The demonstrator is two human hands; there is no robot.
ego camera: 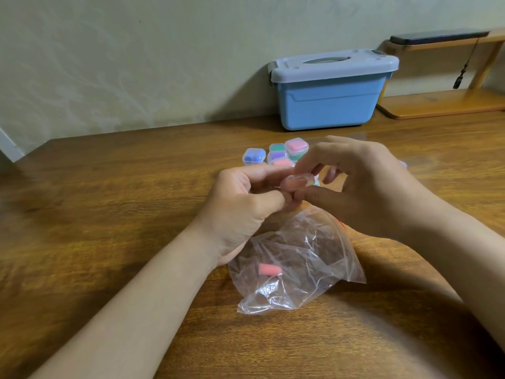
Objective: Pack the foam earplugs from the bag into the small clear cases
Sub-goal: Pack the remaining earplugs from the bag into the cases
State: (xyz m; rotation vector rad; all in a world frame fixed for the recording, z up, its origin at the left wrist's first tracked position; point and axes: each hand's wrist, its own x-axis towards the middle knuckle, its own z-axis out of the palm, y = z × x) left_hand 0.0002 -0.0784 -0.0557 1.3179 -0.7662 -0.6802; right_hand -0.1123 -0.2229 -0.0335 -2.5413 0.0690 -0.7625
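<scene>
Near the front edge of a wooden table [109,214], a crumpled clear bag [314,258] lies almost empty, with a single pink earplug [270,269] visible through the plastic. Folds and glare make it impossible to say whether others hide inside. Just above and beyond the bag, a person's two hands meet over a clear case [297,181], held off the table and showing a pinkish tint within. The left hand [240,206] grips it from the side with curled fingers [270,201], and the right hand [363,187] pinches it between thumb and forefinger. Motion blur hides whether the lid is open or being pressed shut. Behind the hands sits a cluster of filled cases [296,147], holding blue, green, purple and pink plugs, some stacked and partly hidden by the hands. The work appears close to done: most plugs are packed, one case is in hand, and at least the pink plug in the bag is left to go. Farther back, a blue storage box [333,105] with a grey lid stands against the wall [136,64], beside a wooden shelf [448,103] with a dark phone [437,36] on top.
</scene>
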